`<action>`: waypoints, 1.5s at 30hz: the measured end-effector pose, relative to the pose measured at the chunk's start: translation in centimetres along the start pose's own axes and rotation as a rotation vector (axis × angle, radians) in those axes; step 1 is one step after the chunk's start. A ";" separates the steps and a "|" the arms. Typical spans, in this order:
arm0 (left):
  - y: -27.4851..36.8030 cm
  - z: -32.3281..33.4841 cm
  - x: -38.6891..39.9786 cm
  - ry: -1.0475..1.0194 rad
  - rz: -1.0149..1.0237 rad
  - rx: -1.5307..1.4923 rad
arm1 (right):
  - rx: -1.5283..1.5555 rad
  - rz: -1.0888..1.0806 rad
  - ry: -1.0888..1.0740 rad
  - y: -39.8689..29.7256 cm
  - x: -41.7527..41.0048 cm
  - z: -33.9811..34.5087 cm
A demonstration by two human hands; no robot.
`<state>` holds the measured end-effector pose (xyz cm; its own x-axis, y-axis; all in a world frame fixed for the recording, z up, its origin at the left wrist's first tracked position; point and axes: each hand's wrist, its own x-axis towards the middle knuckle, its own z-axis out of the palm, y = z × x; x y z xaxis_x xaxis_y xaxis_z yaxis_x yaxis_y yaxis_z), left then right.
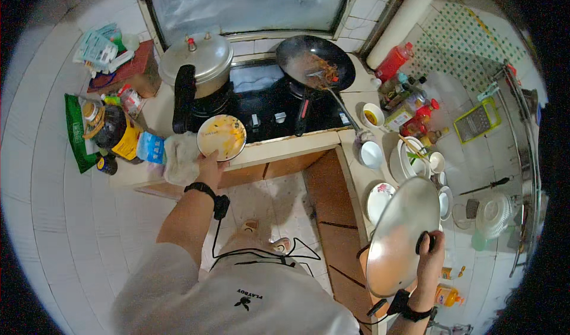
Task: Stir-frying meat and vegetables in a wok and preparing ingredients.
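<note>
My left hand [213, 166] grips the near rim of a plate [218, 134] smeared with yellow-orange food residue. The plate is at the front edge of the counter, just before the gas stove. On the right, my right hand [431, 250] is closed around the black knob of a metal wok lid [401, 241], which is tilted steeply over the side counter. A black wok [289, 61] on the right burner holds steaming shredded food [328, 71]. A spatula [340, 106] rests in it, its handle reaching over the stove's front right corner.
A pressure cooker [200, 61] stands on the left burner, its black handle [182, 99] towards me. At left are a large dark bottle [113, 128] and a cloth [181, 159]. The right counter carries bowls [371, 154], a flowered plate [380, 200], seasoning bottles [403, 117] and a grater [476, 120].
</note>
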<state>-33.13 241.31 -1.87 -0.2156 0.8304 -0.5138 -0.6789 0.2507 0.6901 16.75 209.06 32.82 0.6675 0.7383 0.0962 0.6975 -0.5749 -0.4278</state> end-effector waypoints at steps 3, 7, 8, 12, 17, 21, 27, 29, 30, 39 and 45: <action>1.2 6.4 -7.0 0.320 0.001 0.318 | -0.044 -0.094 0.006 -3.4 0.4 -0.2; 3.6 12.2 -19.1 -0.393 -0.197 0.572 | -0.041 -0.260 -0.010 -6.8 2.5 1.0; 4.8 14.5 -22.3 -0.624 -0.388 0.549 | -0.065 -0.282 -0.025 -8.0 3.0 1.0; 6.3 20.3 -28.0 -1.091 -0.622 0.447 | -0.063 -0.339 -0.026 -10.9 4.7 1.3; 8.4 23.5 -30.6 -1.110 -0.448 0.412 | -0.006 -0.379 -0.115 -13.5 5.1 -0.4; 9.0 25.1 -32.5 -1.110 -0.465 0.397 | 0.033 -0.438 -0.107 -13.7 5.7 -1.5; 11.0 28.1 -37.3 -1.249 -0.377 0.271 | 0.161 -0.527 -0.171 -12.0 6.2 -5.1; 11.7 29.0 -39.1 -1.236 -0.278 0.357 | 0.176 -0.535 -0.065 -10.4 5.7 -7.5; 12.1 29.3 -39.9 -1.241 -0.241 0.374 | 0.208 -0.553 -0.007 -9.3 5.6 -9.1; 16.1 37.5 -49.8 -1.430 0.090 0.110 | 0.728 0.037 0.569 7.4 1.0 -18.3; 20.9 47.3 -56.0 -1.758 0.287 -0.158 | 0.732 0.093 0.540 14.2 -1.8 -15.1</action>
<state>-2.05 223.53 65.43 0.5279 0.3633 0.7677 -0.8355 0.0593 0.5463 29.40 194.24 40.17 0.8726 0.3285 0.3614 0.4184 -0.1210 -0.9002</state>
